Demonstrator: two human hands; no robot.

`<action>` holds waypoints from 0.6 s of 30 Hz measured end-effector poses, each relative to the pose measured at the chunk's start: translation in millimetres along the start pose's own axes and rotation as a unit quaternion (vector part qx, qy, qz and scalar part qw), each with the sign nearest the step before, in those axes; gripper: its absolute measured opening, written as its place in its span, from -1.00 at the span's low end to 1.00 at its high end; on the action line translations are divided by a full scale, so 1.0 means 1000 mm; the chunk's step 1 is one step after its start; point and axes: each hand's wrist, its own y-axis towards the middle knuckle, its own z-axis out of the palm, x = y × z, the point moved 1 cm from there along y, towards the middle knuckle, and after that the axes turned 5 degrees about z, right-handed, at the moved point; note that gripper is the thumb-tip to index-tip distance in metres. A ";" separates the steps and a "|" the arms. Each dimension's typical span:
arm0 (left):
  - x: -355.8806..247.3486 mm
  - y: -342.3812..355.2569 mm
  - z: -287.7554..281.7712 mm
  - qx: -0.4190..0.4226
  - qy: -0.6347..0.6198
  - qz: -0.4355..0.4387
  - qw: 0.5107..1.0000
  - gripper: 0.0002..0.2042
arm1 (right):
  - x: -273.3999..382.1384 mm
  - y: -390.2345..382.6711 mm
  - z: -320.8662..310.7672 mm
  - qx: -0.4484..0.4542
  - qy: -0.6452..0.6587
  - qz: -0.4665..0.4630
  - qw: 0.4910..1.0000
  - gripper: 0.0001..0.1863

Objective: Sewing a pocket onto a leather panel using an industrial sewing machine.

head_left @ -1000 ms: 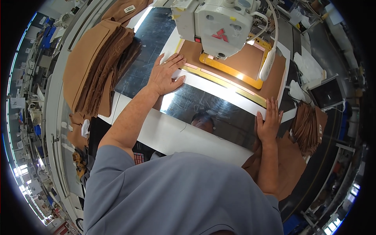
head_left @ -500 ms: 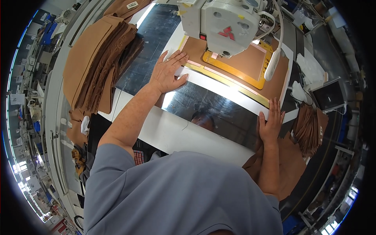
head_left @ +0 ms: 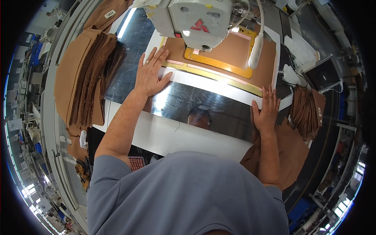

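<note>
My left hand (head_left: 150,74) lies flat, fingers slightly apart, on the left end of a white template board (head_left: 184,73) with a yellow strip (head_left: 211,77). My right hand (head_left: 266,109) rests flat on the board's right end, fingers stretched out. Framed in the board lies brown fabric (head_left: 269,55) with a yellow-orange frame (head_left: 219,66) on it, under a grey sewing machine head (head_left: 199,17). A shiny metal plate (head_left: 172,98) shows below the board, with a white sheet (head_left: 188,141) nearer my body.
Thick stacks of brown cut pieces (head_left: 74,74) sit at the left; more pleated brown pieces (head_left: 303,113) lie at the right. A dark screen (head_left: 321,74), white scraps (head_left: 297,51) and a white hanging cord device (head_left: 256,53) are toward the back right.
The whole view has shifted, so the machine and board appear further left. My hands stay flat at the board's two ends, with little visible change.
</note>
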 end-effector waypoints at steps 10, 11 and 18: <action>-0.005 0.004 -0.001 0.082 0.002 -0.016 0.996 -0.24 | 0.001 0.000 -0.002 -0.009 0.007 0.011 1.000 -0.30; -0.005 0.005 0.000 0.078 -0.001 -0.021 0.997 -0.24 | 0.002 0.000 -0.002 -0.010 0.009 0.011 1.000 -0.31; -0.002 0.007 0.003 0.066 0.002 -0.027 0.997 -0.25 | 0.004 0.001 -0.004 -0.020 0.030 0.013 0.999 -0.31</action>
